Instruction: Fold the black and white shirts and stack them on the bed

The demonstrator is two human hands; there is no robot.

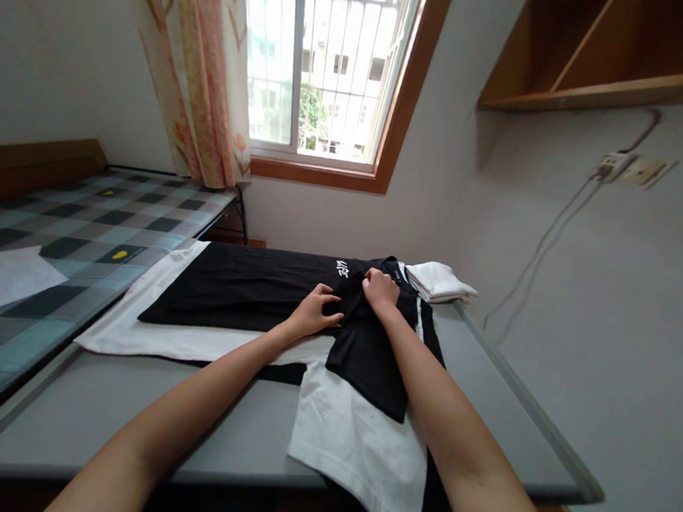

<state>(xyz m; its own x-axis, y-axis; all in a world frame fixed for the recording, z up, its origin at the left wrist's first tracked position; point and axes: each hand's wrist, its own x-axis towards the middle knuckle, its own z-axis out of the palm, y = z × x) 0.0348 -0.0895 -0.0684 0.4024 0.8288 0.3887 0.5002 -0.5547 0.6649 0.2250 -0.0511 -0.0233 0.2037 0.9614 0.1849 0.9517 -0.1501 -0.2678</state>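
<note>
A black T-shirt (pixel 243 287) with white lettering lies on top of a white T-shirt (pixel 356 425), their sleeves pointing toward me. Black fabric (pixel 283 374) shows beneath the white one. My right hand (pixel 381 290) is closed, fingers pinching the black T-shirt near its collar and shoulder. Just left of it, my left hand (pixel 314 311) rests on the black T-shirt below the lettering, its thumb and fingers curved but apart. A folded white cloth (pixel 440 282) sits beyond my right hand.
The garments lie on a grey table (pixel 231 430); the white sleeve hangs over its front edge. At left stands a bed with a checked cover (pixel 158 224) and paper (pixel 4 282) on it. Cords (pixel 543 242) run down the right wall below a wooden shelf (pixel 607 92).
</note>
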